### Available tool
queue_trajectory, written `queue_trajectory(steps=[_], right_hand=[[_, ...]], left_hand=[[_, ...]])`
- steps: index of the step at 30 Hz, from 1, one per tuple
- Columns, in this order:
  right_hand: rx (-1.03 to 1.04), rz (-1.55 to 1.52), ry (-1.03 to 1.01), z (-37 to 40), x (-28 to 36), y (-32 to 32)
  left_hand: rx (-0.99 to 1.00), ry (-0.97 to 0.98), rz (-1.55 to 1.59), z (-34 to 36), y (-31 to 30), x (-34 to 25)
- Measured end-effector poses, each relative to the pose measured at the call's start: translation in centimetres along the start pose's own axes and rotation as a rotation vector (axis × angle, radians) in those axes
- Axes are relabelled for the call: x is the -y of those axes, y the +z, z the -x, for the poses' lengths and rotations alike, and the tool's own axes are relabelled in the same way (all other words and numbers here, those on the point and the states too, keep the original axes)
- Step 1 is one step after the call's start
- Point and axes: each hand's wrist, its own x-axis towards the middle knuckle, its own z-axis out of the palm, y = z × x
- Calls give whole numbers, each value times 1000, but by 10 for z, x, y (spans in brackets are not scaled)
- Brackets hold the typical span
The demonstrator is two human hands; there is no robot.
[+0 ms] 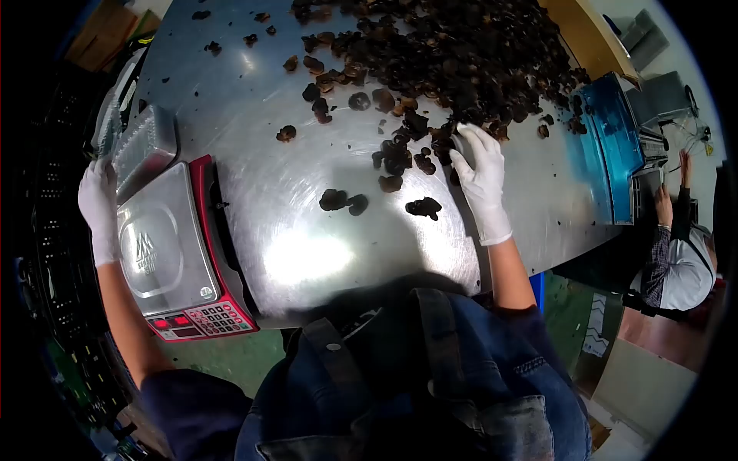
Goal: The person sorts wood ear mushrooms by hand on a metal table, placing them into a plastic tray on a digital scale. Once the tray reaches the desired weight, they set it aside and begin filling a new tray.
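Note:
My left hand (98, 201), in a white glove, is at the far left with its fingers closed on the edge of a clear plastic container (111, 127). Beside it stand more clear plastic containers (150, 142), behind a red digital scale (157, 238) with a bare steel pan. My right hand (484, 180), also gloved, reaches to the near edge of a heap of dark wood ear mushrooms (477, 54). Its thumb and fingers curl in around a small piece there, partly hidden by the fingers. Loose wood ear pieces (423, 207) lie nearer to me.
A steel table (261, 177) spreads under everything. On the right stands a blue-sided metal machine (613, 142), beside a tan board (592, 34). Another person (680, 265) works farther right, both hands forward. Black crates (65, 284) line the left side.

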Motion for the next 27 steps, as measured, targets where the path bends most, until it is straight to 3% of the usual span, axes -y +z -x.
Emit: queue_trajectory(steps=[5, 10, 12, 14, 17, 18, 20, 22, 24, 25, 27], right_hand=[[135, -26, -142, 3, 0, 26], [222, -165, -215, 70, 19, -15], [231, -149, -249, 76, 21, -22], [125, -316, -101, 71, 23, -24], [-59, -244, -78, 18, 23, -4], [-62, -194, -58, -1, 19, 11], [16, -19, 9, -34, 17, 39], [175, 145, 39, -53, 15, 51], [273, 213, 22, -54, 10, 56], [211, 132, 7, -46, 13, 45], [149, 19, 29, -18, 20, 11]], left_hand=[[-9, 37, -104, 91, -79, -83], [366, -131, -26, 163, -111, -128], [290, -134, 7, 151, -129, -153], [165, -121, 111, 137, -140, -178], [127, -152, 634, 73, -154, -253], [91, -46, 723, 59, -142, -276], [249, 38, 859, 18, -114, -330], [216, -6, 1040, -8, -81, -390], [119, 10, 974, -28, -50, -439], [119, 11, 976, -27, -44, -449], [249, 18, 914, -26, -34, -462]])
